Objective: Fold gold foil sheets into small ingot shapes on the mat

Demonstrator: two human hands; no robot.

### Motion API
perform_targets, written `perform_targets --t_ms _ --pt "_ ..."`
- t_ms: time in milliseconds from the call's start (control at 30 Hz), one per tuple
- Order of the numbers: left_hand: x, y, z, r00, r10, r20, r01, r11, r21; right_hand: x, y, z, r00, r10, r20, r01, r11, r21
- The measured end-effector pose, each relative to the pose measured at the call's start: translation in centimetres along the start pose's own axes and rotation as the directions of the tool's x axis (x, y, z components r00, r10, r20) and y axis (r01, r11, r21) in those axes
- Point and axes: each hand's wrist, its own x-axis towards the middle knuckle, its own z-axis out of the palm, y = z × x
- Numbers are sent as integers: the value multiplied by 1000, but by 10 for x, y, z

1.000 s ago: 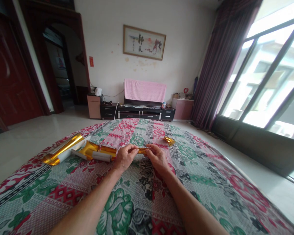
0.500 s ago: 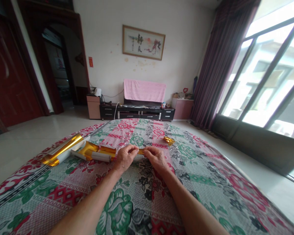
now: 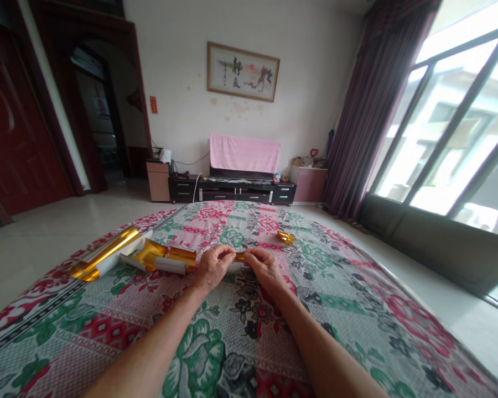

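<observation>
Between my two hands runs a narrow strip of gold foil paper (image 3: pixel 239 257), pinched at both ends above the patterned cloth (image 3: pixel 199 354). My left hand (image 3: pixel 213 268) closes thumb and fingers on its left end. My right hand (image 3: pixel 264 269) grips the right end the same way; the fingers hide most of the strip. Just left of my left hand lie gold foil sheets with white backs (image 3: pixel 161 258), partly curled. Beyond my right hand rests a small folded gold foil piece (image 3: pixel 286 239).
Farther left on the cloth lies a rolled gold and white sheet (image 3: pixel 108 254). Past the far edge stands a low black TV cabinet (image 3: pixel 236 193) with a pink towel (image 3: pixel 244 152) over the television. A window (image 3: pixel 452 138) and purple curtain (image 3: pixel 371 105) are at right.
Both hands stay in almost the same place, still pinching the foil strip. The strip between the fingertips looks slightly different in its angle; nothing else has visibly moved.
</observation>
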Motion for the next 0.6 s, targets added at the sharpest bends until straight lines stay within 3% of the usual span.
perform_targets --t_ms 600 --pt "-4 8 -1 998 -22 59 26 998 -61 -2 -5 1 998 -61 27 62 996 -58"
